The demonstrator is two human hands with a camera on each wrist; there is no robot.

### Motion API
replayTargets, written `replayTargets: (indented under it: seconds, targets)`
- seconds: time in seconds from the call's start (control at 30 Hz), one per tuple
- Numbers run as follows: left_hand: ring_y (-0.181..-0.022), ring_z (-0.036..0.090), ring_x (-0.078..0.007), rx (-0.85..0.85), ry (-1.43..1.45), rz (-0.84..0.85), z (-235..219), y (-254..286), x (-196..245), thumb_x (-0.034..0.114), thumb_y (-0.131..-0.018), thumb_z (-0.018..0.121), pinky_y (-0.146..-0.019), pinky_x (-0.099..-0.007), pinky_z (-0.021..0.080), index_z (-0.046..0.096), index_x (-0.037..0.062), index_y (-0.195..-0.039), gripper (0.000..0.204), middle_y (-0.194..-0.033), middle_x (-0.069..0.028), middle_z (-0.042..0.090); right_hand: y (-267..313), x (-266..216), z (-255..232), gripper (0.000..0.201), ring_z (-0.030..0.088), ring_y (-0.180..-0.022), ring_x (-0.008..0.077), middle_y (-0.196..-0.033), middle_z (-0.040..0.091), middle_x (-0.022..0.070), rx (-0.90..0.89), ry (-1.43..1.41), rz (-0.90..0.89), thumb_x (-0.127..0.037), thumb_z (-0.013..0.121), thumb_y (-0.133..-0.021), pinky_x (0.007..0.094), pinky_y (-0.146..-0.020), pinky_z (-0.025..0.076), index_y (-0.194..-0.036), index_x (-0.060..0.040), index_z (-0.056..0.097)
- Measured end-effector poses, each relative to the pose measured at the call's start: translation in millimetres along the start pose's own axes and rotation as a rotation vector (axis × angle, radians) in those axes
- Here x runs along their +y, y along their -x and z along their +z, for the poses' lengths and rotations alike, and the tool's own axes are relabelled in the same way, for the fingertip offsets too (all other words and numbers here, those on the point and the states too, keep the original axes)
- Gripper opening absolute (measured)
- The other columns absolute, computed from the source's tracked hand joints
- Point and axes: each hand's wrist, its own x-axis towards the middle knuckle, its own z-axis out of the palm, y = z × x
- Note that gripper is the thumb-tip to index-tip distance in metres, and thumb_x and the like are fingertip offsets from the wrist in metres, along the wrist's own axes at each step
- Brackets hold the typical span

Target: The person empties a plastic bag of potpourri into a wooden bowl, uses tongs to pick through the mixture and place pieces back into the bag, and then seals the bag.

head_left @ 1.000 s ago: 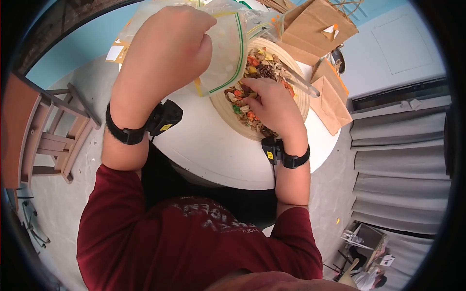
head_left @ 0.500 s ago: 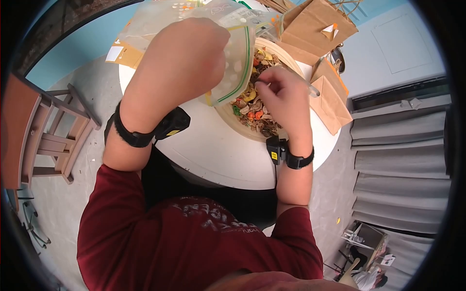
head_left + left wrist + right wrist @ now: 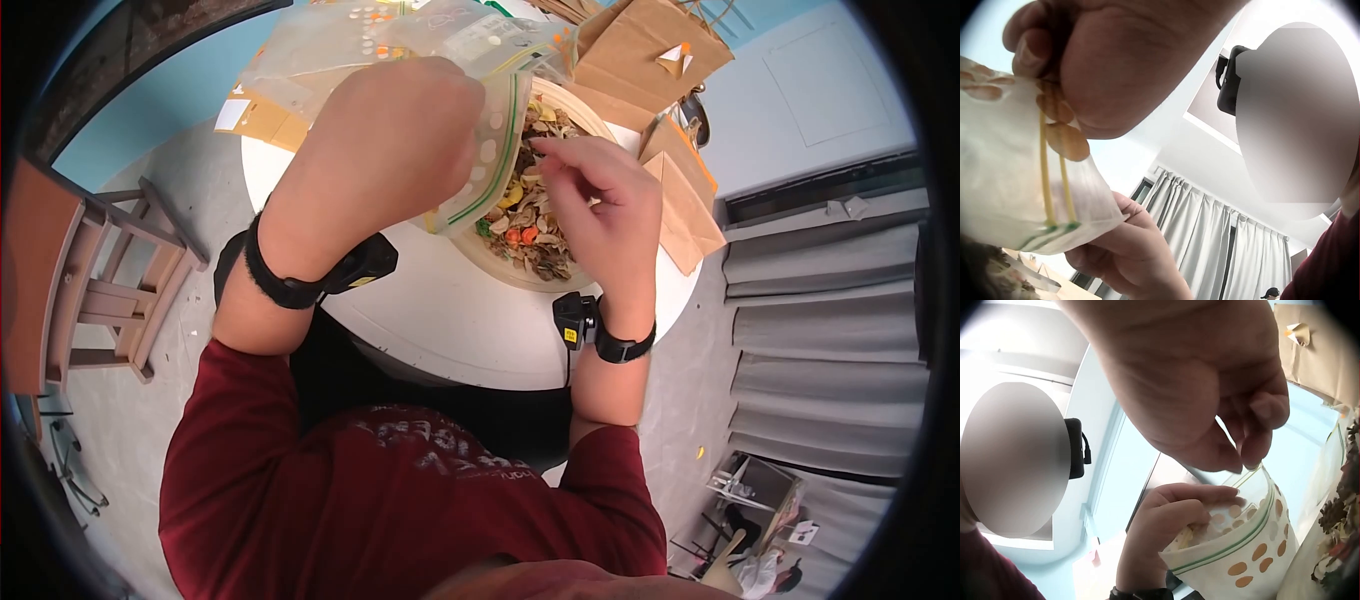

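My left hand (image 3: 400, 140) grips a frosted zip bag (image 3: 498, 120) with orange spots and a green-and-yellow seal. The bag is tilted, its mouth facing right over the round woven tray (image 3: 590, 118). Dried potpourri (image 3: 528, 225) fills the tray: brown leaves, cones, yellow, orange and green bits. At the bag's mouth is my right hand (image 3: 612, 195), thumb and finger together. In the right wrist view its fingertips (image 3: 1252, 464) pinch the rim (image 3: 1260, 475), which is drawn up to a peak there. Beyond the mouth, the left hand's fingers (image 3: 1194, 497) show.
A brown paper bag (image 3: 650, 50) stands behind the tray, with a smaller one (image 3: 680, 205) to its right. More clear plastic bags (image 3: 450, 25) lie at the back of the white round table (image 3: 430, 330). A wooden chair (image 3: 110, 300) is on the left.
My right hand has lifted from the potpourri and moved right and back to the bag's rim. My left hand has brought the bag slightly right and nearer my body.
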Motion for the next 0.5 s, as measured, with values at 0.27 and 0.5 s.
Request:
replayTargets:
  seconds: [0.27,0.5]
  targets:
    - [-0.09,0.069,-0.0419,0.072,0.003,-0.033,-7.2,0.2,-10.5,-0.001,-0.082,0.058,-0.083,-0.0465,0.056,0.074,-0.0055,-0.104,0.028,-0.097,-0.0229,0.073,-0.9,35.3,-27.6,0.021,0.071,-0.072,0.026,-0.084,0.074,0.0158,-0.1,0.29,0.31,-0.003,0.072,-0.083,0.035,-0.069,0.056,-0.103,0.0005,0.077]
    - [-0.09,0.069,-0.0427,0.101,0.009,-0.023,-7.6,-0.2,-13.7,-0.001,-0.083,0.057,-0.083,-0.0471,0.056,0.074,-0.006,-0.102,0.027,-0.096,-0.0238,0.073,1.3,54.4,-14.8,0.035,0.07,-0.082,0.0269,-0.099,0.075,0.0158,-0.33,0.351,0.287,-0.004,0.08,-0.077,0.0364,-0.075,0.056,-0.111,-0.0002,0.075]
